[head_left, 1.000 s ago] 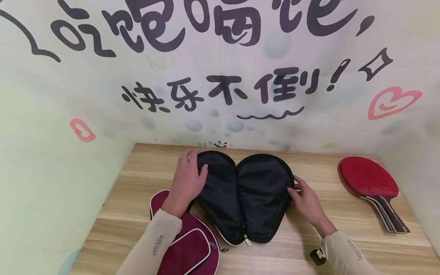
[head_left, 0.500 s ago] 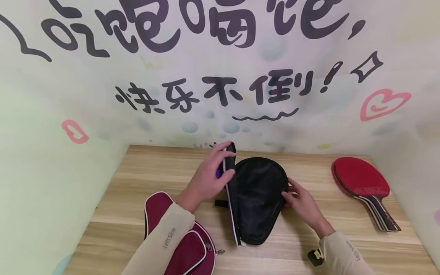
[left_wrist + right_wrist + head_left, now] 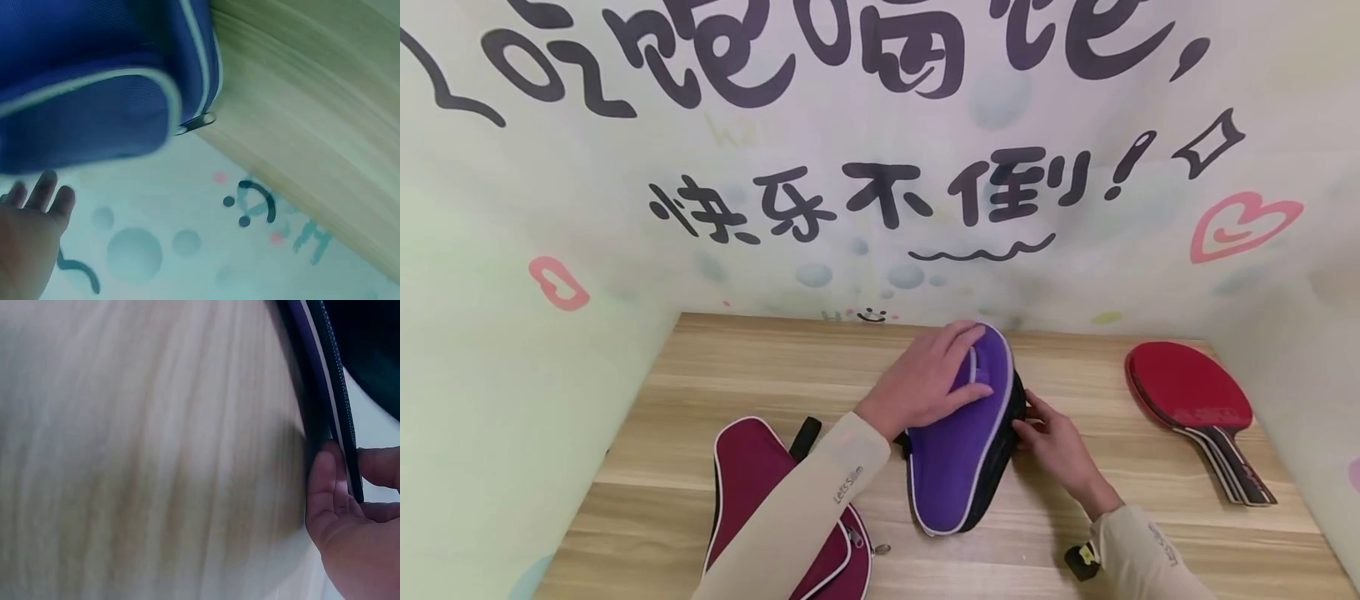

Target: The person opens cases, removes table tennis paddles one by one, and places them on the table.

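Observation:
A purple table tennis bat case (image 3: 958, 450) with white piping and a black lining stands partly folded over on the table. My left hand (image 3: 925, 375) lies on its purple outer face, thumb and fingers spread. In the left wrist view, the left hand (image 3: 28, 244) shows straight-looking fingers at the case's pocket side (image 3: 87, 119). At the case's right edge, my right hand (image 3: 1056, 446) pinches the rim of the lower half. The right wrist view shows the right hand (image 3: 356, 531) with thumb and fingers on either side of that zippered edge (image 3: 340, 406).
A maroon bat case (image 3: 752, 462) with white piping lies at the front left, partly under my left forearm. Red table tennis bats (image 3: 1191, 387) lie stacked at the right. A small black object (image 3: 1081, 562) sits by my right sleeve. A printed wall (image 3: 865, 275) borders the table's back.
The case lay spread with its black lining up; my left hand has swung the left half up and over to the right. My right hand keeps its pinch on the right edge.

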`<move>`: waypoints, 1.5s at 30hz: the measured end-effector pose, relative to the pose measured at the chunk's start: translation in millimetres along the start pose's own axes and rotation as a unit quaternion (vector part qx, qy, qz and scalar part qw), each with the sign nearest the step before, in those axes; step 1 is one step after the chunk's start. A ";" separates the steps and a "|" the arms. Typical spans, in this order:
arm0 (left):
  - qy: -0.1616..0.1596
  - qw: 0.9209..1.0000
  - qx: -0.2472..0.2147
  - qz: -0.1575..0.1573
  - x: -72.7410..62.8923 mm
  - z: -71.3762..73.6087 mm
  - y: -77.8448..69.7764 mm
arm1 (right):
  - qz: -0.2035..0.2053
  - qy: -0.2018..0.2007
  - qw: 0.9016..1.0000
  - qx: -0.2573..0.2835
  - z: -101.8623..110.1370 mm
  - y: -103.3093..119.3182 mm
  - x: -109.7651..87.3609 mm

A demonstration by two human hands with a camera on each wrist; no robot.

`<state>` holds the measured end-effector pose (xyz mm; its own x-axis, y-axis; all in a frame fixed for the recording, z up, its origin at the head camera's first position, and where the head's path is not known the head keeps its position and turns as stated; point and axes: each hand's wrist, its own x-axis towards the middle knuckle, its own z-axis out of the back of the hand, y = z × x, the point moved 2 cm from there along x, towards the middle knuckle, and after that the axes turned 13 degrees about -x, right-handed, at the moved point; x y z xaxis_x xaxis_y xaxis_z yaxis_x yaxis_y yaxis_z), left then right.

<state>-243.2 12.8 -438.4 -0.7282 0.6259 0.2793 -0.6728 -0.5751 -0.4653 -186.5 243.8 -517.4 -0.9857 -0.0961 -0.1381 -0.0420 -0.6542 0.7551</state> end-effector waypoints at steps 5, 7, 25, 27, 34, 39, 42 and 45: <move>0.055 0.998 0.029 0.029 4.0 -16.5 0.2 | 0.012 0.001 1.000 0.015 -3.0 0.5 3.7; 0.070 0.996 0.044 0.029 6.0 -22.1 -2.8 | 0.016 0.003 1.000 0.018 -4.3 1.0 5.1; 0.079 0.985 0.148 0.050 1.6 -59.9 -6.5 | 0.085 -0.036 0.986 -0.139 -19.5 2.8 1.1; 0.089 0.983 0.138 0.081 -2.4 -60.1 -2.9 | 0.111 -0.053 0.972 -0.202 -21.9 3.4 0.2; 0.103 0.974 0.136 0.146 -22.4 -55.9 9.1 | 0.104 -0.030 0.950 -0.293 -26.5 2.1 -2.2; 0.085 0.976 0.095 0.175 -29.4 -46.4 14.5 | 0.100 -0.034 0.952 -0.288 -29.5 5.6 -4.5; 0.056 0.977 0.059 0.199 -30.6 -29.9 17.1 | 0.115 -0.067 0.953 -0.272 -34.5 17.9 -6.0; 0.030 0.977 0.048 0.206 -33.9 -5.7 21.1 | 0.143 -0.109 0.949 -0.258 -41.8 38.4 -10.5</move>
<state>-231.9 -17.6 -462.5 -0.9325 0.3597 0.0335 -0.3360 -0.8296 -0.4460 -171.0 188.3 -513.7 -0.9574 -0.2042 0.2044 0.2624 -0.9104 0.3198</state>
